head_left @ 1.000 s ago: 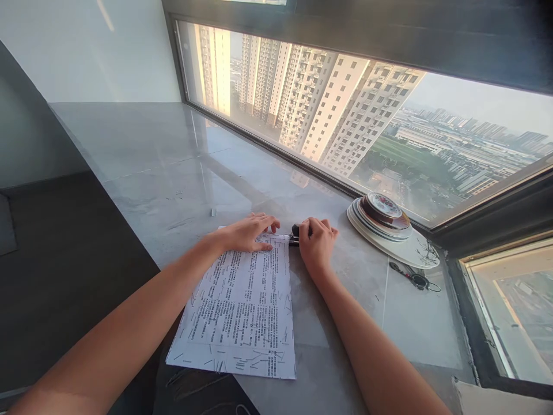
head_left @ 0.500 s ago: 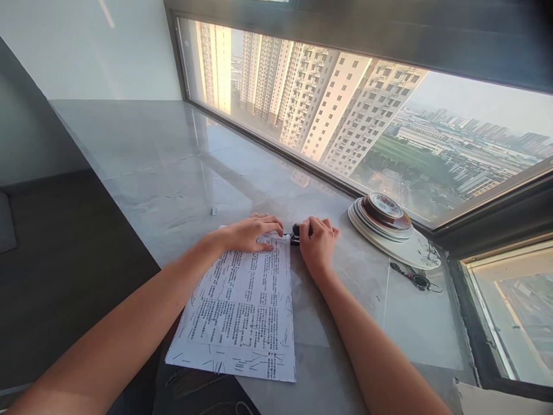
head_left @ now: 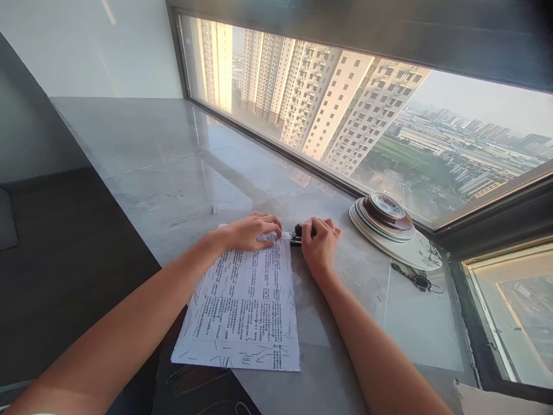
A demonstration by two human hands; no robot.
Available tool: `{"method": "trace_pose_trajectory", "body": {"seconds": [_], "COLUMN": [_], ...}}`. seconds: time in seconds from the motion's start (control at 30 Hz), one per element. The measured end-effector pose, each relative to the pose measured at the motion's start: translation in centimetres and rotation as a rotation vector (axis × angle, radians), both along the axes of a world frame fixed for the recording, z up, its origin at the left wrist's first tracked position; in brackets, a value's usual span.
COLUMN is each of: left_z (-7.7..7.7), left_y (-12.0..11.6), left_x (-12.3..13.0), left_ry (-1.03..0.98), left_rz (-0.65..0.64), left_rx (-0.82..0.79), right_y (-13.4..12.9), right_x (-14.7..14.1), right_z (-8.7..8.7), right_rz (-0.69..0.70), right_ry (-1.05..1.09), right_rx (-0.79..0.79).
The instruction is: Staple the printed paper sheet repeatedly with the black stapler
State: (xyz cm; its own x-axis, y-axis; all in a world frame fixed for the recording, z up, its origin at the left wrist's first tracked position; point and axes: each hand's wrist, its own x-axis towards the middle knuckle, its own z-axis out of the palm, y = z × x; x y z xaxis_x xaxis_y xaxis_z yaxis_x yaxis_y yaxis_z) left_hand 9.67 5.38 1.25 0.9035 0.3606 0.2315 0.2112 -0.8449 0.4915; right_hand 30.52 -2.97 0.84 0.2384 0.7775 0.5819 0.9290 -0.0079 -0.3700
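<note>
A printed sheet of paper (head_left: pixel 246 311), perhaps several sheets together, lies on the grey ledge with many staples in its face, mostly along the lower and side edges. My left hand (head_left: pixel 253 231) rests open on the paper's far part, thumb and fingers apart. At the paper's far right corner is a black stapler (head_left: pixel 296 235), its jaw end at the paper's edge. My right hand (head_left: pixel 320 241) is closed round the stapler from the right and hides most of it. Whether the jaws are pressed together cannot be made out.
A stack of plates (head_left: pixel 382 222) stands on the ledge (head_left: pixel 151 150) to the right, close to the window. Beside it lie keys on a ring (head_left: pixel 421 282). A small pale piece (head_left: pixel 215 210) sits beyond my left hand. The ledge's edge drops off at the left.
The paper's near end has swung slightly to the right and away from me. The stapler and my right hand have shifted a little right. My left hand stays on the sheet.
</note>
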Motion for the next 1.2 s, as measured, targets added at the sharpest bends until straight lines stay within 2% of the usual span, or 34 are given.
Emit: {"method": "trace_pose_trajectory", "body": {"seconds": [0.27, 0.67, 1.2], "left_z": [-0.3, -1.1, -0.7], "left_y": [0.0, 0.4, 0.2], "left_x": [-0.1, -0.1, -0.1], "left_ry": [-0.016, -0.01, 0.0], "left_rz": [0.002, 0.032, 0.026], "left_rx": [0.026, 0.047, 0.032], "right_y": [-0.2, -0.4, -0.6], "right_x": [0.0, -0.9, -1.4], "right_z": [0.0, 0.0, 0.1], "right_rz": [0.056, 0.046, 0.047], "right_ry": [-0.028, -0.091, -0.142], "right_rx": [-0.012, -0.037, -0.06]}}
